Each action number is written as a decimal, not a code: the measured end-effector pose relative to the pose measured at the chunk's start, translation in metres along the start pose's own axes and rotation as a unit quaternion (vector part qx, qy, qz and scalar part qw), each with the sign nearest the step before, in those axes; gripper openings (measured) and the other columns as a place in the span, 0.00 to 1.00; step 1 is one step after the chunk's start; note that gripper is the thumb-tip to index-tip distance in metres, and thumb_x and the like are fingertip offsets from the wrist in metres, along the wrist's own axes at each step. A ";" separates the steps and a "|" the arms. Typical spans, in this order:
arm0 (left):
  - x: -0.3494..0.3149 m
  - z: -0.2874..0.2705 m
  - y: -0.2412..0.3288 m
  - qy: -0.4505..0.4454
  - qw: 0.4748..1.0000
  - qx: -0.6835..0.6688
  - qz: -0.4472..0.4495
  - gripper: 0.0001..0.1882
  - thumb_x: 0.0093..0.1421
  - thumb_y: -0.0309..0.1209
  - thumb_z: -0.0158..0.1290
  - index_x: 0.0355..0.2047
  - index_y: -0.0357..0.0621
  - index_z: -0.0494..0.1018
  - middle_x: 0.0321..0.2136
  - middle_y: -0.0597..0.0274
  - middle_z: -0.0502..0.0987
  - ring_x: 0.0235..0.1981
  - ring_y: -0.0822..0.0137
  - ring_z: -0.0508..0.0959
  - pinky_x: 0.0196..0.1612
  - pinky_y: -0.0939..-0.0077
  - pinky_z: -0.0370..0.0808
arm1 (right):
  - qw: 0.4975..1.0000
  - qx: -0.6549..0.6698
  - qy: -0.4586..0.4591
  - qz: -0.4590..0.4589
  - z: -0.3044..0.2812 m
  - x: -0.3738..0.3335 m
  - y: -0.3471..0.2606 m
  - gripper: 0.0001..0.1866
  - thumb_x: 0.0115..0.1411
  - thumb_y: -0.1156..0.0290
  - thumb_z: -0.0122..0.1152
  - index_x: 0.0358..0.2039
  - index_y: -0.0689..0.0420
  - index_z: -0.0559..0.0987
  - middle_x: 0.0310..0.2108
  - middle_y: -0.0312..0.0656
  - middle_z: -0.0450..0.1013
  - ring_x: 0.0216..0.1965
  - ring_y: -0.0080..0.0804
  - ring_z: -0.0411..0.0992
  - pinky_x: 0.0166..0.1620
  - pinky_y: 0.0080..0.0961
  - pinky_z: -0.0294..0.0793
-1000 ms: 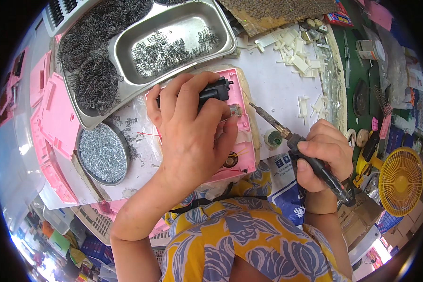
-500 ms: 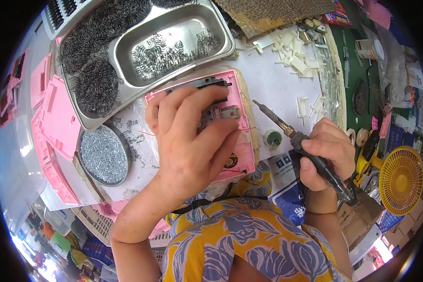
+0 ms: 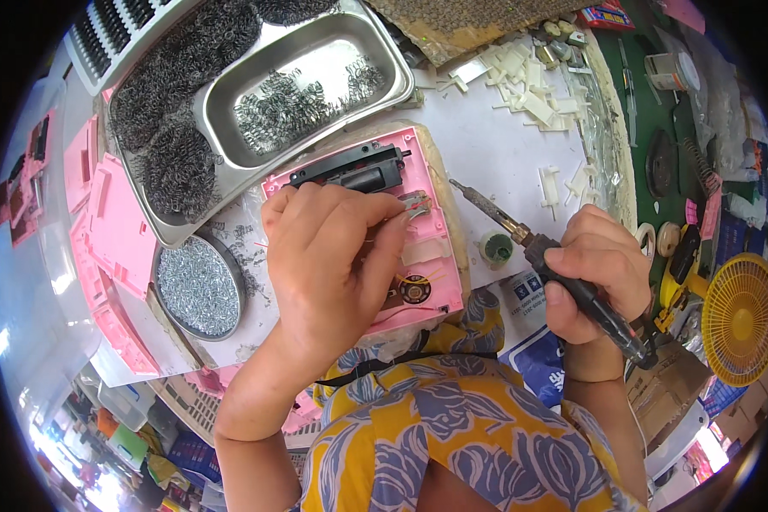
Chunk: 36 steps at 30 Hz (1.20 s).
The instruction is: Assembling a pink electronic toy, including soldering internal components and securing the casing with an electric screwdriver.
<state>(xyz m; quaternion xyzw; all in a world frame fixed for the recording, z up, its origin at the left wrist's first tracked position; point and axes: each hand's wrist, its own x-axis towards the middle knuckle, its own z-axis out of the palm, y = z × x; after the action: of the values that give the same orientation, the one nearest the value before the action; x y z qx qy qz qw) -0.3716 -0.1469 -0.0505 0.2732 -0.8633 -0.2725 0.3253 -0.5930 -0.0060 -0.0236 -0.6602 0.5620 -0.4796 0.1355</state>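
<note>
My left hand [image 3: 333, 260] reaches over a pink plastic housing [image 3: 442, 256], thumb and forefinger pinched at a small silver metal part [image 3: 416, 205]. The fingertips hide part of that piece. Beyond the knuckles, a black elongated plastic unit [image 3: 363, 175] lies in the housing. A round dark disc with a gold-coloured pattern [image 3: 414, 290] and thin wires sits at its near end. To the right, my right hand [image 3: 597, 269] is closed around the black handle of a soldering iron [image 3: 582, 294]. Its tip points up and left, just beside the housing's right edge, apart from it.
A metal tray [image 3: 311, 158] of several springs stands at far left, near a round dish [image 3: 241, 286] of small metal pieces. White plastic parts [image 3: 533, 107] lie far right. A small green-filled pot [image 3: 495, 249] stands beside the iron; a yellow fan [image 3: 740, 317] stands at right.
My left fingers have drawn back and closed in, uncovering more of the black unit and the round disc. The soldering iron stays nearly where it was, its tip slightly further left.
</note>
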 end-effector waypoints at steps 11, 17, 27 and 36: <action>0.003 0.008 0.002 -0.020 0.994 0.103 0.041 0.10 0.47 0.26 0.68 0.29 0.51 0.78 0.22 0.70 0.70 0.24 0.66 0.69 0.40 0.66 0.59 | 0.999 0.027 -0.014 0.015 0.004 -0.005 0.006 0.13 0.49 0.78 0.65 0.37 0.58 0.82 0.18 0.37 0.70 0.17 0.34 0.66 0.25 0.29 0.66; 0.005 0.007 0.005 -0.034 0.993 0.110 0.035 0.09 0.47 0.24 0.68 0.28 0.49 0.79 0.22 0.69 0.73 0.25 0.65 0.70 0.40 0.67 0.60 | 0.999 0.030 -0.019 0.022 0.008 -0.005 0.008 0.13 0.48 0.77 0.65 0.37 0.57 0.82 0.18 0.37 0.70 0.17 0.34 0.66 0.25 0.29 0.67; 0.002 0.009 0.001 -0.028 0.993 0.107 0.036 0.09 0.46 0.26 0.67 0.28 0.50 0.78 0.23 0.70 0.70 0.26 0.64 0.70 0.40 0.63 0.59 | 0.999 0.032 -0.019 0.017 0.011 -0.003 0.009 0.12 0.49 0.77 0.65 0.37 0.57 0.82 0.18 0.36 0.70 0.16 0.33 0.67 0.25 0.29 0.66; 0.000 0.010 0.000 -0.031 0.993 0.106 0.037 0.10 0.46 0.27 0.67 0.29 0.50 0.78 0.24 0.69 0.70 0.27 0.64 0.70 0.40 0.61 0.59 | 0.999 0.042 -0.021 0.007 0.014 -0.002 0.011 0.13 0.48 0.78 0.65 0.37 0.59 0.81 0.17 0.37 0.70 0.16 0.33 0.67 0.24 0.29 0.65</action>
<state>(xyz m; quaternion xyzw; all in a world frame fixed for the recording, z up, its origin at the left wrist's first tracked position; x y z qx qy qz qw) -0.3783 -0.1442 -0.0567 0.2652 -0.9065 -0.1757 0.2777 -0.5883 -0.0133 -0.0396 -0.6601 0.5427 -0.4876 0.1785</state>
